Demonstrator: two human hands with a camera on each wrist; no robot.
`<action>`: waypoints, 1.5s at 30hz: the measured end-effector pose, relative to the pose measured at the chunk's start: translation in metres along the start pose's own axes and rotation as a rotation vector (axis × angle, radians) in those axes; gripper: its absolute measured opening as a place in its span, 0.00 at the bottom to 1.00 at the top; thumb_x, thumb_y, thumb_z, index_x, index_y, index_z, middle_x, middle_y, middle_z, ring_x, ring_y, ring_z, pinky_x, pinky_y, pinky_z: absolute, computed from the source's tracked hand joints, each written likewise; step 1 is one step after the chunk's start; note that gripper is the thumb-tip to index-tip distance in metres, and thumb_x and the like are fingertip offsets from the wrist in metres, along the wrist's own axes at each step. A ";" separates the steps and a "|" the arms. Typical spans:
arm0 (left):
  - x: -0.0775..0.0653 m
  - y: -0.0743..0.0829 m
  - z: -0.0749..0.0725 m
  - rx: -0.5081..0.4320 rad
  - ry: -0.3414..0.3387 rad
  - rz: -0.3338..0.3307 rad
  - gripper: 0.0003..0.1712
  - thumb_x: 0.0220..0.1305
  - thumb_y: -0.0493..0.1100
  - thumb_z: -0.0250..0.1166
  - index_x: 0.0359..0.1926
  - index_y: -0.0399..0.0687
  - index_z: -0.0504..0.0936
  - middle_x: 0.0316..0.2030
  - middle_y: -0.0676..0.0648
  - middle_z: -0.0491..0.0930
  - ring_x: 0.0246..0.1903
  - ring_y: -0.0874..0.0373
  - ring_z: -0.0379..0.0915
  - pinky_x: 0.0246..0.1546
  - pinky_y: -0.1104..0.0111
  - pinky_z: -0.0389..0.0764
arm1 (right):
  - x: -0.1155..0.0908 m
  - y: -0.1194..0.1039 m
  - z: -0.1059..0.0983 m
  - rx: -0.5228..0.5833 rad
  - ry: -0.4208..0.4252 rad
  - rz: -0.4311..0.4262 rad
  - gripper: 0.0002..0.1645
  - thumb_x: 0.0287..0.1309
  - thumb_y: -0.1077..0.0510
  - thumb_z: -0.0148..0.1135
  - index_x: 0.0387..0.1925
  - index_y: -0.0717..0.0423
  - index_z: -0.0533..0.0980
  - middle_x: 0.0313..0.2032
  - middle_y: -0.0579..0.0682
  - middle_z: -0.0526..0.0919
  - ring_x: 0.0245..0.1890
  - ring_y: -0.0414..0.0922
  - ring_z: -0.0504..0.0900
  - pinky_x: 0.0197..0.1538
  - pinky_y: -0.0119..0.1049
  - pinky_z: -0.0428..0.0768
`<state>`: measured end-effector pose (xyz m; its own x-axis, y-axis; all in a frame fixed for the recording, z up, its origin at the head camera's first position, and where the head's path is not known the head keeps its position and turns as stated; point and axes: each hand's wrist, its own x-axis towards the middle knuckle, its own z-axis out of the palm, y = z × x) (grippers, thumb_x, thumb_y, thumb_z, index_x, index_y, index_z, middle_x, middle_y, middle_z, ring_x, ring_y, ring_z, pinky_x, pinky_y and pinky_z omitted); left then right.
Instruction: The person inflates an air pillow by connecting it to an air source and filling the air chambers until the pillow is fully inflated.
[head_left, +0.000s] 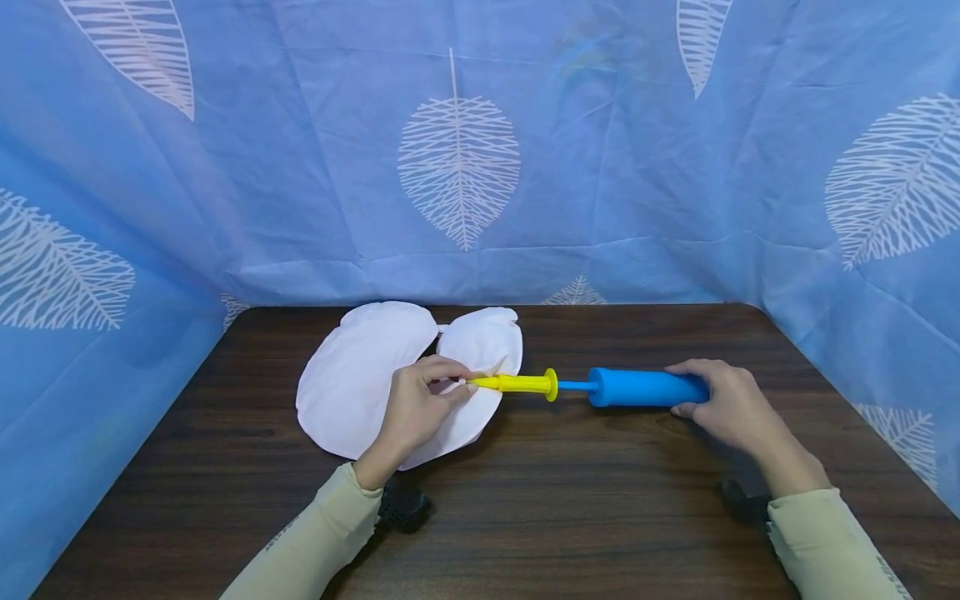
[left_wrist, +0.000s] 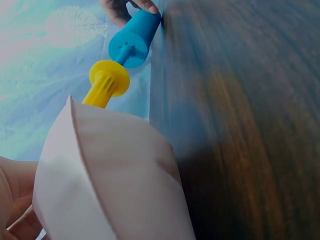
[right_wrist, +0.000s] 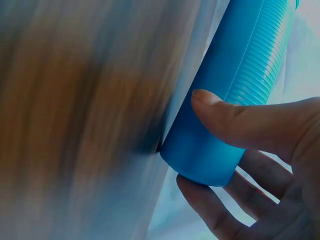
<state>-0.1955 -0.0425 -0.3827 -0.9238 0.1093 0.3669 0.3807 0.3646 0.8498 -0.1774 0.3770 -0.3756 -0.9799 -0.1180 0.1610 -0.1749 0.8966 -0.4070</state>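
Observation:
A soft white inflatable (head_left: 352, 383) with two rounded lobes lies on the left half of the table. My left hand (head_left: 420, 400) pinches it at the spot where the yellow nozzle end (head_left: 525, 383) of a hand pump meets it; the nozzle tip is hidden by my fingers. Between the yellow end and the blue barrel (head_left: 637, 388), a thin blue rod is partly drawn out. My right hand (head_left: 735, 408) grips the barrel's far end, thumb on one side and fingers round the other, as the right wrist view shows. The white material (left_wrist: 120, 170) bulges large in the left wrist view.
The dark wood-grain table (head_left: 585, 517) carries everything. Blue cloth (head_left: 322, 167) with white leaf prints hangs behind it and along both sides. A black wrist device (head_left: 405, 507) sits at the left wrist, and another (head_left: 744, 502) at the right.

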 end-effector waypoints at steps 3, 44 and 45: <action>0.000 0.000 0.000 -0.001 -0.001 0.004 0.10 0.59 0.29 0.78 0.39 0.45 0.95 0.41 0.47 0.92 0.47 0.52 0.85 0.54 0.53 0.90 | 0.003 -0.013 0.004 0.004 -0.017 -0.026 0.30 0.62 0.64 0.76 0.65 0.64 0.80 0.65 0.74 0.78 0.66 0.76 0.73 0.63 0.76 0.74; 0.000 -0.002 0.001 0.015 0.009 0.018 0.09 0.60 0.30 0.78 0.39 0.45 0.95 0.41 0.48 0.92 0.46 0.52 0.85 0.52 0.53 0.89 | -0.009 0.044 -0.019 -0.051 0.036 0.132 0.31 0.61 0.65 0.74 0.66 0.62 0.78 0.64 0.82 0.75 0.60 0.80 0.73 0.54 0.77 0.75; 0.000 -0.002 0.001 0.016 0.009 0.015 0.09 0.60 0.30 0.78 0.40 0.45 0.95 0.41 0.48 0.92 0.46 0.52 0.85 0.52 0.54 0.89 | -0.010 0.046 -0.020 -0.052 0.040 0.136 0.31 0.61 0.65 0.74 0.66 0.62 0.78 0.63 0.82 0.75 0.59 0.80 0.74 0.53 0.77 0.75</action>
<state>-0.1962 -0.0420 -0.3852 -0.9174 0.1072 0.3832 0.3941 0.3778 0.8378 -0.1736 0.4282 -0.3785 -0.9894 0.0223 0.1436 -0.0344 0.9242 -0.3803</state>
